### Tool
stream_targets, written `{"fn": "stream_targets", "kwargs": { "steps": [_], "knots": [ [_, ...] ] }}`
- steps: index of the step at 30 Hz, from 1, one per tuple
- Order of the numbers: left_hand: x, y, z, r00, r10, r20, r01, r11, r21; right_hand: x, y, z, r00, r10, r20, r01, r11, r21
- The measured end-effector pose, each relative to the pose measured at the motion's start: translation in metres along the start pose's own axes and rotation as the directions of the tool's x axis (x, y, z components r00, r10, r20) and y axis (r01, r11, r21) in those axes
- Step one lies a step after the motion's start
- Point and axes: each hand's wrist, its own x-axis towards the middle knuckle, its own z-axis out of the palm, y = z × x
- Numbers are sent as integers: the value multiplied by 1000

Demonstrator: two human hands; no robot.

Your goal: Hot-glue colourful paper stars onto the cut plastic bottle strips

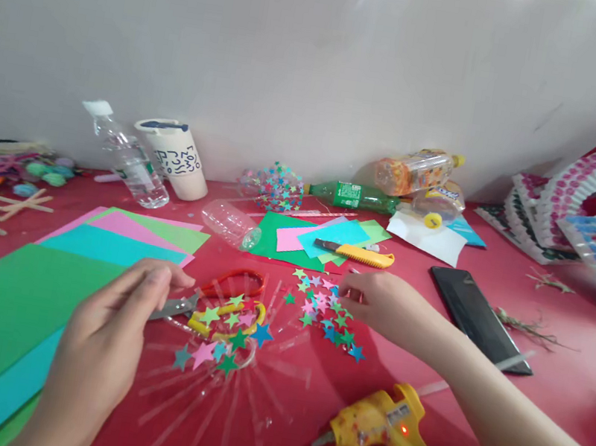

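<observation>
My left hand [115, 322] is closed, thumb laid against the curled fingers, in front of the blades of the scissors [234, 285]; whatever it may pinch is hidden. Beside it a clear plastic piece cut into strips [222, 414] fans out on the red table, with several paper stars [204, 351] on its middle. The scissors, with red and yellow handles, lie at its far side. My right hand [370, 298] reaches to a pile of small coloured paper stars [327, 307]. Its fingers are bent together at the pile's edge, their tips partly hidden.
A yellow glue gun [379, 424] with a red light lies front right, near a black phone [478, 316]. A yellow cutter [361, 254] rests on coloured paper. Green sheets [17, 314] lie left. Bottles [350, 195] and a white tumbler [175, 158] are along the wall.
</observation>
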Motion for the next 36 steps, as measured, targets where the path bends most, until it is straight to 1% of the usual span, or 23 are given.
{"fn": "stream_targets", "kwargs": {
  "steps": [2, 4, 5, 8, 10, 14, 18, 21, 26, 29, 33, 36],
  "knots": [
    [2, -9, -1, 999, -30, 29, 33, 994, -101, 2, 1, 4, 1000, -8, 18, 8, 999, -40],
    [7, -18, -3, 995, -80, 62, 88, 985, -150, 5, 4, 7, 1000, -7, 12, 8, 997, -77],
    [9, -21, -4, 994, -91, 62, 101, 980, -172, 6, 6, 9, 1000, -13, 4, 14, 996, -91],
    [12, -24, -4, 994, -90, 65, 99, 982, -160, 10, 10, 15, 997, -68, -21, 65, 991, -116],
    [11, -22, -3, 992, -79, 94, 91, 987, -130, 12, 9, 20, 993, -112, -37, 107, 987, -124],
    [7, -20, 1, 985, -87, 149, 107, 985, -136, 9, 4, 25, 988, -134, -79, 122, 983, -138],
    [8, -21, 1, 986, -87, 142, 111, 979, -173, 5, 3, 18, 986, -161, -33, 156, 979, -129],
    [10, -26, -1, 988, -92, 128, 115, 976, -187, 6, 4, 17, 987, -159, -15, 155, 976, -150],
    [14, -40, -4, 994, -20, 111, 38, 987, -155, 9, -1, 26, 992, -127, -18, 119, 965, -235],
    [15, -46, -4, 993, -13, 120, 34, 985, -172, 9, -6, 29, 992, -127, -10, 120, 957, -262],
    [17, -46, -3, 988, -33, 153, 61, 981, -184, 9, -6, 28, 992, -127, -10, 122, 968, -221],
    [14, -36, -3, 992, -35, 119, 55, 983, -173, 9, -3, 23, 994, -80, -77, 71, 991, -113]
  ]
}}
